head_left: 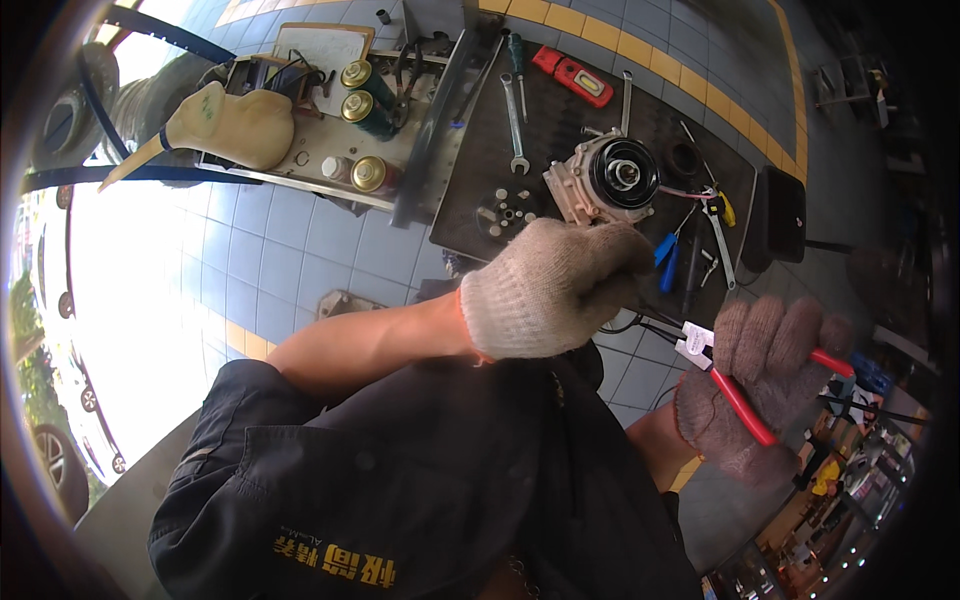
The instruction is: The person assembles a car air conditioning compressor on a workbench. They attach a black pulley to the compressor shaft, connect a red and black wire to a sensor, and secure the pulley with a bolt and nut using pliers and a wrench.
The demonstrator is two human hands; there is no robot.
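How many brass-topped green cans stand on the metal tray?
3. Two cans stand together near the tray's middle; the third is at its near edge. Others may be hidden.

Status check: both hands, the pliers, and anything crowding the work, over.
Left hand in a knit glove, fisted, contents hidden. Right hand gripping red-handled pliers, tips toward the left fist. Grey round-faced compressor on the dark mat just beyond, wrenches alongside.
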